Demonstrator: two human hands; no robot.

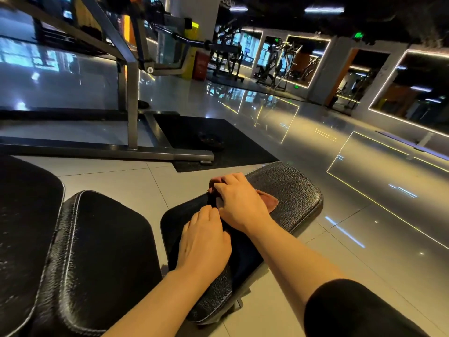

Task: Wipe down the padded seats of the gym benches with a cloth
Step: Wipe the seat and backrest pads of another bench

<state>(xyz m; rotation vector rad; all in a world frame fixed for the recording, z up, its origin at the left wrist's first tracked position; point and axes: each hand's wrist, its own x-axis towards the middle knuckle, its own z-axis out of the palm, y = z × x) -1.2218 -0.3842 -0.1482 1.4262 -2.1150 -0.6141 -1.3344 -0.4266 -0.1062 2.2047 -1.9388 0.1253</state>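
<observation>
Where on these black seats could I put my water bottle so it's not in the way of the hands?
The middle pad, left of the hands, is bare. So is the far end of the right pad, beyond the brown cloth. It is crowded where the left hand and right hand work the cloth.

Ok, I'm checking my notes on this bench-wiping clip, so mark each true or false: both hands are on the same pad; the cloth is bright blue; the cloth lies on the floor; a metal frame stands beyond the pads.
1. Both hands, left hand and right hand, are on the same bench pad: true.
2. The cloth is bright blue: false, it is reddish brown.
3. The cloth lies on the floor: false, it lies on the pad under the right hand.
4. A metal frame stands beyond the pads: true.
</observation>
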